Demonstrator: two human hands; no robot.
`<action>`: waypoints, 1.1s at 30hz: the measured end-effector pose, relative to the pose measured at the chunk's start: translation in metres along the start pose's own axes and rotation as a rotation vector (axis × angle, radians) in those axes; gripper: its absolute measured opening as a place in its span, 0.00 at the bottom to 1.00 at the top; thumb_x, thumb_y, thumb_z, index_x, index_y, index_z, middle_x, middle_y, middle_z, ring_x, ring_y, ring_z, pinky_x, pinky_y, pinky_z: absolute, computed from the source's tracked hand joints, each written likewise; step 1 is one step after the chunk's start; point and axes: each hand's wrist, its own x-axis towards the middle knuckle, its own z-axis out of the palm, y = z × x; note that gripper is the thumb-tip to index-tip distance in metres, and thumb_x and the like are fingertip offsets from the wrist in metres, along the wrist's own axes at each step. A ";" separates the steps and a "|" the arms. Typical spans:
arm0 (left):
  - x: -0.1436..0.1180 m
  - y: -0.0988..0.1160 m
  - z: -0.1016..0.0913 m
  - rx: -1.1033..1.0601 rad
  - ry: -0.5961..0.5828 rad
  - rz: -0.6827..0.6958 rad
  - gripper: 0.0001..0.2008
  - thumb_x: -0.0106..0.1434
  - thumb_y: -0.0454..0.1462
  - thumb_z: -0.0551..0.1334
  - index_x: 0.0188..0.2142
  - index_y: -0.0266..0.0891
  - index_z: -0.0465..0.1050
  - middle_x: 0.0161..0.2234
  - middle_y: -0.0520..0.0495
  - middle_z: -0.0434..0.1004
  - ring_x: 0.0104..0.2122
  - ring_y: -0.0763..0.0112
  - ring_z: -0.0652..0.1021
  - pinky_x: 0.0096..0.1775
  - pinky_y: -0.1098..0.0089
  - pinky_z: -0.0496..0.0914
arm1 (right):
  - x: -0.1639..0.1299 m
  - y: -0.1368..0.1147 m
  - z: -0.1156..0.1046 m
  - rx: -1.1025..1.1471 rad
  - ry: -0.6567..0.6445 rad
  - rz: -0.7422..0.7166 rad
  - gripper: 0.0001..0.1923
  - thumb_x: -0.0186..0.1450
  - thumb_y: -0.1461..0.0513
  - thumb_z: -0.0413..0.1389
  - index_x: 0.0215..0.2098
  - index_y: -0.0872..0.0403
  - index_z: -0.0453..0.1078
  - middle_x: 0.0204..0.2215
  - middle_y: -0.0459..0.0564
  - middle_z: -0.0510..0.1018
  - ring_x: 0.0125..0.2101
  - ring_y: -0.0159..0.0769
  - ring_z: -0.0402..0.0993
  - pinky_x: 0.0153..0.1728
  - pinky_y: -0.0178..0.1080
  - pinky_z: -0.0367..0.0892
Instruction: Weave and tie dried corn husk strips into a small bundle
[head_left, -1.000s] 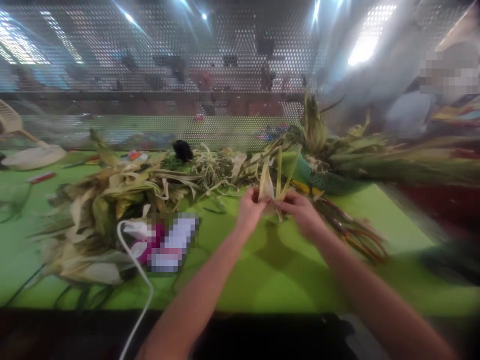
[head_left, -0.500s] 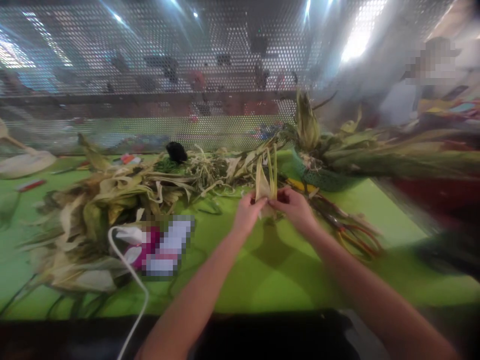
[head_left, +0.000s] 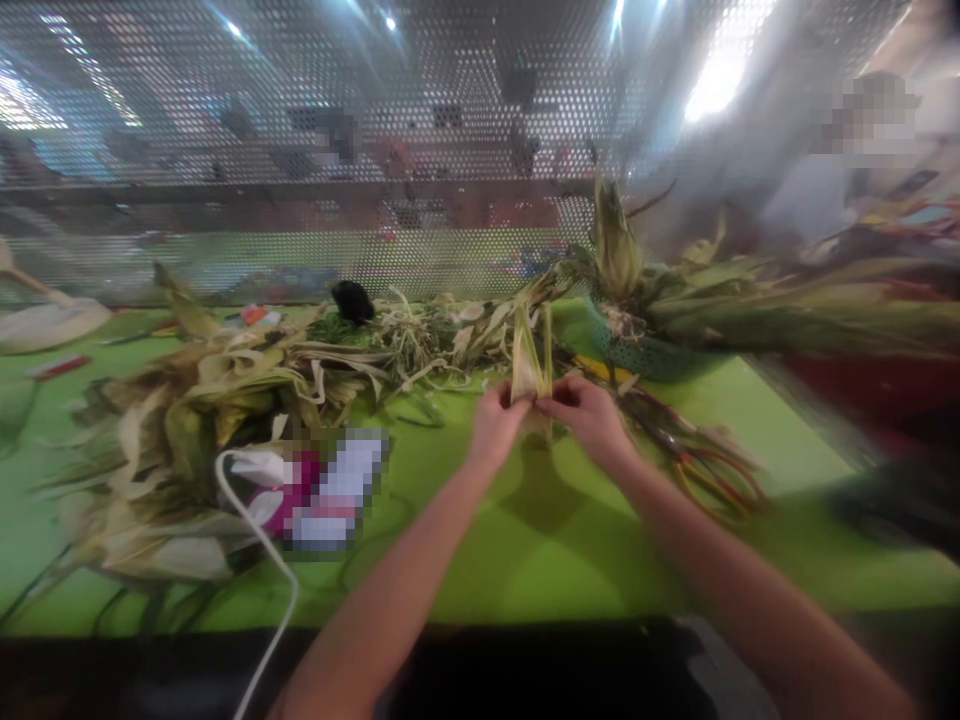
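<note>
A pale corn husk piece (head_left: 526, 365) with thin upright strips is held between my two hands over the green table (head_left: 480, 560). My left hand (head_left: 496, 425) pinches its left side, thumb toward the middle. From the other side, my right hand (head_left: 586, 412) grips it with thumb and fingers closed, the thumbs almost touching. A short end of the husk hangs below the fingers. Just right of my right hand lie scissors (head_left: 716, 480) with orange-yellow handles. Behind the hands runs a heap of dry husk strips (head_left: 420, 340).
A large pile of husks (head_left: 187, 400) covers the left. Near it are a pixelated flat object (head_left: 341, 495) and a white cable (head_left: 281, 565). A green basket (head_left: 637, 350) of husks stands at the back right, before a perforated metal screen (head_left: 450, 150). A person (head_left: 817, 200) is at far right.
The husk between my hands has turned slightly, and its strips now spread in a narrow V. Both hands stay nearly in place.
</note>
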 end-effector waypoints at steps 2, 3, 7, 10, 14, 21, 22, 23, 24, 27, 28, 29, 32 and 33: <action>-0.002 0.001 0.001 -0.018 -0.020 -0.014 0.12 0.53 0.39 0.66 0.37 0.36 0.76 0.33 0.47 0.79 0.33 0.67 0.76 0.38 0.68 0.68 | 0.003 0.005 0.000 0.024 0.016 -0.001 0.15 0.51 0.54 0.65 0.30 0.54 0.70 0.25 0.47 0.76 0.26 0.33 0.71 0.29 0.37 0.67; -0.003 0.002 0.001 -0.027 -0.030 -0.022 0.12 0.54 0.39 0.65 0.37 0.36 0.77 0.32 0.47 0.79 0.33 0.67 0.76 0.38 0.69 0.68 | 0.004 0.007 0.000 0.038 0.025 -0.003 0.15 0.51 0.55 0.65 0.31 0.54 0.69 0.25 0.46 0.75 0.27 0.33 0.71 0.29 0.36 0.67; -0.005 0.007 0.001 -0.034 -0.051 -0.036 0.10 0.55 0.37 0.63 0.36 0.36 0.77 0.32 0.47 0.79 0.33 0.67 0.76 0.38 0.69 0.68 | 0.006 0.012 -0.001 0.060 0.044 -0.009 0.17 0.50 0.57 0.65 0.35 0.54 0.68 0.26 0.46 0.75 0.27 0.34 0.71 0.29 0.37 0.68; -0.004 0.008 0.000 0.022 -0.068 -0.012 0.09 0.55 0.36 0.62 0.36 0.35 0.76 0.33 0.46 0.79 0.34 0.67 0.76 0.39 0.68 0.68 | 0.005 0.009 -0.002 -0.006 0.017 -0.013 0.14 0.52 0.58 0.63 0.35 0.55 0.71 0.26 0.46 0.76 0.27 0.34 0.71 0.30 0.37 0.67; -0.001 0.006 -0.001 0.084 -0.068 0.048 0.09 0.55 0.36 0.64 0.36 0.36 0.74 0.34 0.45 0.79 0.34 0.67 0.76 0.39 0.68 0.69 | 0.003 0.005 -0.004 -0.085 0.017 -0.011 0.09 0.53 0.58 0.62 0.29 0.55 0.72 0.25 0.47 0.76 0.26 0.33 0.70 0.29 0.36 0.65; 0.000 0.009 -0.002 0.259 -0.097 0.043 0.06 0.58 0.37 0.63 0.33 0.35 0.73 0.31 0.45 0.78 0.31 0.67 0.75 0.36 0.67 0.67 | 0.004 0.009 -0.003 -0.077 0.026 0.008 0.08 0.53 0.59 0.60 0.29 0.55 0.72 0.25 0.47 0.77 0.27 0.34 0.71 0.30 0.36 0.66; -0.001 0.010 -0.001 0.281 -0.089 0.053 0.06 0.58 0.37 0.63 0.33 0.35 0.73 0.31 0.45 0.77 0.31 0.67 0.74 0.36 0.67 0.67 | 0.004 0.009 -0.003 -0.079 0.024 0.002 0.08 0.53 0.58 0.60 0.29 0.55 0.72 0.26 0.48 0.78 0.27 0.35 0.71 0.30 0.37 0.65; -0.002 0.010 -0.001 0.304 -0.078 0.065 0.06 0.58 0.37 0.63 0.33 0.35 0.73 0.31 0.45 0.77 0.30 0.67 0.74 0.36 0.67 0.66 | 0.004 0.009 -0.003 -0.083 0.018 -0.005 0.09 0.53 0.58 0.60 0.30 0.55 0.73 0.26 0.48 0.78 0.27 0.35 0.71 0.30 0.37 0.65; -0.002 0.010 0.000 0.327 -0.065 0.079 0.05 0.59 0.36 0.63 0.33 0.35 0.73 0.30 0.45 0.77 0.30 0.67 0.73 0.35 0.68 0.65 | 0.004 0.009 -0.003 -0.092 0.012 -0.012 0.09 0.54 0.58 0.60 0.30 0.55 0.73 0.27 0.48 0.78 0.28 0.35 0.71 0.30 0.37 0.65; -0.005 0.010 0.000 0.368 -0.046 0.134 0.04 0.59 0.36 0.63 0.32 0.37 0.73 0.28 0.47 0.75 0.28 0.68 0.71 0.33 0.69 0.63 | 0.003 0.008 -0.003 -0.150 0.004 -0.031 0.08 0.55 0.59 0.58 0.31 0.55 0.73 0.27 0.48 0.79 0.27 0.35 0.71 0.29 0.36 0.64; -0.006 0.009 0.000 0.366 -0.045 0.155 0.04 0.59 0.37 0.63 0.31 0.37 0.73 0.28 0.47 0.75 0.27 0.69 0.71 0.33 0.69 0.62 | 0.003 0.008 -0.003 -0.175 0.003 -0.039 0.07 0.55 0.59 0.58 0.30 0.55 0.73 0.27 0.48 0.78 0.27 0.35 0.70 0.29 0.36 0.63; -0.006 0.009 -0.001 0.359 -0.045 0.176 0.05 0.59 0.37 0.63 0.32 0.38 0.73 0.28 0.47 0.75 0.27 0.69 0.71 0.33 0.69 0.62 | 0.002 0.008 -0.003 -0.201 0.004 -0.050 0.07 0.56 0.60 0.57 0.30 0.55 0.73 0.26 0.47 0.78 0.27 0.35 0.70 0.29 0.35 0.62; -0.007 0.007 -0.003 0.354 -0.034 0.210 0.05 0.60 0.38 0.63 0.33 0.38 0.74 0.30 0.47 0.76 0.28 0.69 0.71 0.33 0.70 0.61 | 0.001 0.010 -0.002 -0.244 0.008 -0.071 0.06 0.58 0.59 0.56 0.31 0.54 0.72 0.27 0.47 0.78 0.27 0.35 0.69 0.28 0.35 0.61; -0.008 0.007 -0.003 0.363 -0.028 0.216 0.05 0.60 0.39 0.63 0.33 0.38 0.74 0.30 0.46 0.76 0.28 0.69 0.71 0.33 0.70 0.61 | 0.001 0.011 -0.001 -0.244 0.007 -0.070 0.07 0.58 0.59 0.55 0.31 0.54 0.72 0.27 0.47 0.77 0.27 0.35 0.68 0.28 0.35 0.60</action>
